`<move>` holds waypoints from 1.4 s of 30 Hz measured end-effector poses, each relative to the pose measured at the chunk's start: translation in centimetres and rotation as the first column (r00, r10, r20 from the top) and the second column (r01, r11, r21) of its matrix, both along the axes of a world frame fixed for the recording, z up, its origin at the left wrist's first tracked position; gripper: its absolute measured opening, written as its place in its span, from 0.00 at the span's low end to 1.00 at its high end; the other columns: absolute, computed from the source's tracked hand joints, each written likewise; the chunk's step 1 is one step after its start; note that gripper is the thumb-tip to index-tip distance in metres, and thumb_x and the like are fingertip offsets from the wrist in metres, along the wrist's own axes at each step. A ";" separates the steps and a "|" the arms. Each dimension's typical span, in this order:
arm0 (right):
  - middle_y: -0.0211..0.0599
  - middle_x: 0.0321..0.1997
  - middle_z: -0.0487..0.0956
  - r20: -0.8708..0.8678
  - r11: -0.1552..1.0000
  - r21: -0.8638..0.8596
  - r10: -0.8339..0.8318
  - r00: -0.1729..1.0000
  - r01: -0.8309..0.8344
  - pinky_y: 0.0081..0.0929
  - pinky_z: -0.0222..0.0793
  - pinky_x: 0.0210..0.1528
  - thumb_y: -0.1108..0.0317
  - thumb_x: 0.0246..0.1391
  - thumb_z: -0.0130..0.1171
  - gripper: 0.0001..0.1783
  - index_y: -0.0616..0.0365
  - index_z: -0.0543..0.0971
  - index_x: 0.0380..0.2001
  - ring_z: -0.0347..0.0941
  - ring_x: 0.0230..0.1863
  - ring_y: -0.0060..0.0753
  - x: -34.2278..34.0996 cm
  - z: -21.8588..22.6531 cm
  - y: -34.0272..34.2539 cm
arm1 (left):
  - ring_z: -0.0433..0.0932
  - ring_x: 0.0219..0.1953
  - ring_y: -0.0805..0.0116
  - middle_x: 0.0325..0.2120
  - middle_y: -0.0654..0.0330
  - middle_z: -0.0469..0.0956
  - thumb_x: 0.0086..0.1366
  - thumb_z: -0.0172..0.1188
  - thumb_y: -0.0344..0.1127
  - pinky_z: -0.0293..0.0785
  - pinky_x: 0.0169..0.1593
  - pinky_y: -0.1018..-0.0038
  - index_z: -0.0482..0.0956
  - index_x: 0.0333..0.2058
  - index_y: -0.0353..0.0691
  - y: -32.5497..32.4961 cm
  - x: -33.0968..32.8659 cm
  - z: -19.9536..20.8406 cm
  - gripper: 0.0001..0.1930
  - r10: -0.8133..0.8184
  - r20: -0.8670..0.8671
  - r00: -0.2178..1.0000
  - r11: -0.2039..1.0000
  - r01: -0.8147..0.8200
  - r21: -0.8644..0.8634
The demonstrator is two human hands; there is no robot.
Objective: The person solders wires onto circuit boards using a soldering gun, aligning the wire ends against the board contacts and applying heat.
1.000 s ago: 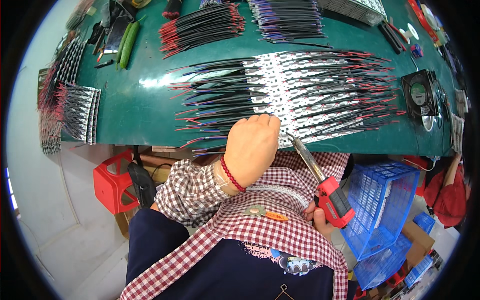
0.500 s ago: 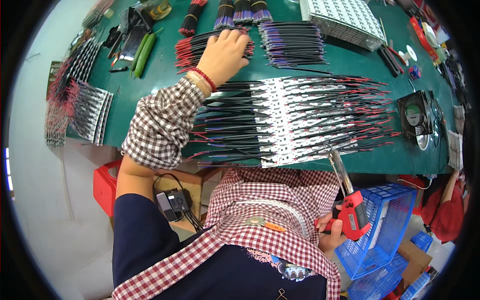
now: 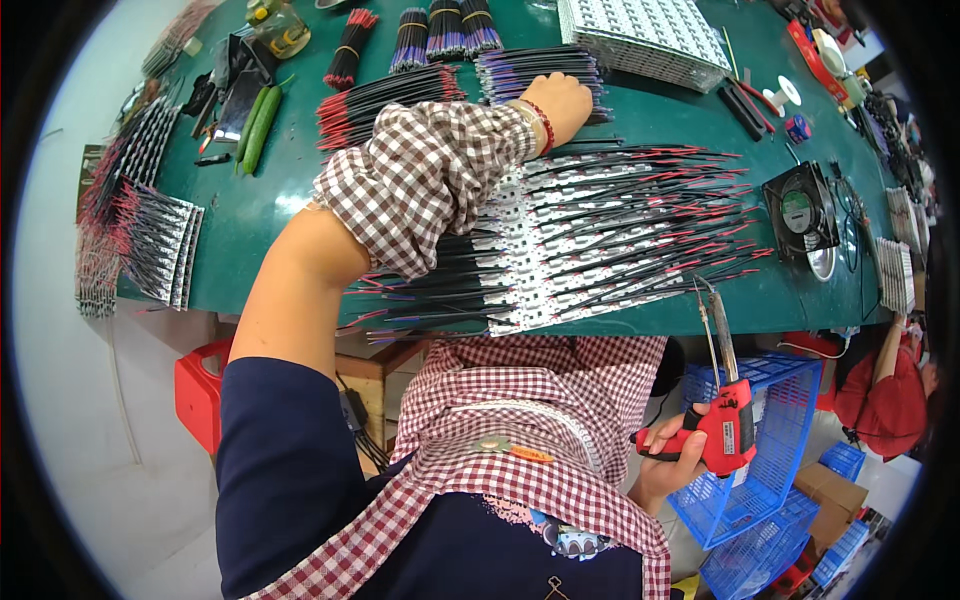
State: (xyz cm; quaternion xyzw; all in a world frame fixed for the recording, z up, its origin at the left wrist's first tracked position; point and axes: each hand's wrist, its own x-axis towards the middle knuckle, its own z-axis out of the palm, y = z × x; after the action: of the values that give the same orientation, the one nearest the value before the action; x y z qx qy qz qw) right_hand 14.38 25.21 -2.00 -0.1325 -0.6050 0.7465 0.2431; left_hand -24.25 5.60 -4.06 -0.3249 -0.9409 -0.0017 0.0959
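My left hand is at the right side of a pile of black wires with purple ends. Its fingers curl downward and their tips are hidden, so what they pinch does not show. In my right hand is a red soldering gun, gripped by its handle. The metal tip and thin solder feed tube point up toward the table's front edge, just right of the white circuit boards. Rows of black wires with red ends spread rightward from these boards; others extend left.
Red-ended black wires form another pile left of my hand. Behind lie tied wire bundles and a stack of white boards. Two cucumbers lie left; a small fan stands right. Blue crates are below the table.
My left hand has moved right, from the red-ended wires to the purple-ended pile. The soldering gun has shifted slightly right, its tip now away from the boards. The whole view has shifted slightly.
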 end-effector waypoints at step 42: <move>0.35 0.24 0.74 0.375 0.920 -0.030 0.374 0.848 -0.392 0.22 0.63 0.28 0.45 0.54 0.57 0.29 0.66 0.75 0.30 0.68 0.25 0.24 3.8 -0.1 -0.7 | 0.75 0.28 0.48 0.25 0.48 0.74 0.53 0.62 0.28 0.70 0.33 0.64 0.75 0.30 0.32 -7.3 25.2 3.7 0.07 0.004 0.558 0.830 0.777 -0.354 0.520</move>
State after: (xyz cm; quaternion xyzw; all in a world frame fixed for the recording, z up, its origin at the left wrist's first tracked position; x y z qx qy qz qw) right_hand 18.17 24.50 -2.10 -0.1431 -0.6717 0.7264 -0.0270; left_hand 0.92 -1.68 -0.40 -0.1685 -0.9066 -0.3810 -0.0677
